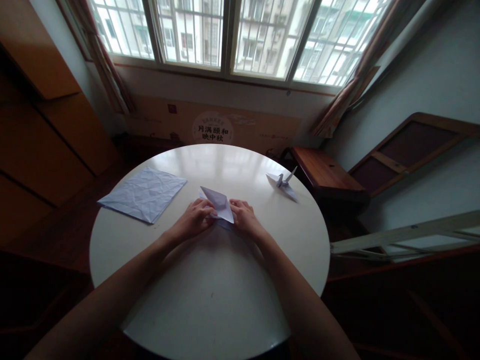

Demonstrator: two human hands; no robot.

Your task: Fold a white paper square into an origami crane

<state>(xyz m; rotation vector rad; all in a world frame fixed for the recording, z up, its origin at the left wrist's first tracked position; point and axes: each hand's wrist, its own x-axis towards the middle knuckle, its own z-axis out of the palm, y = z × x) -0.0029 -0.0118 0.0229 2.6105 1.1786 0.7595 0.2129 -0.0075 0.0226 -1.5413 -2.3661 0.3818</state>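
Note:
A partly folded sheet of white paper (220, 201) is held between my two hands over the middle of the round table. One flap of it stands up, tilted, with a pointed corner at the far left. My left hand (195, 218) pinches its left edge, fingers curled in. On the other side my right hand (243, 216) grips the right edge, its fingers bent around the paper. Some of the fingertips are hidden by the paper. A finished paper crane (284, 184) sits apart to the right, wings spread.
Creased paper sheets (144, 194) lie flat at the table's left, a corner reaching the edge. The round white table (210, 300) stands before a barred window (225, 40). A wooden bench (326, 172) is beyond its right side, and wooden cabinets (48, 125) are at left.

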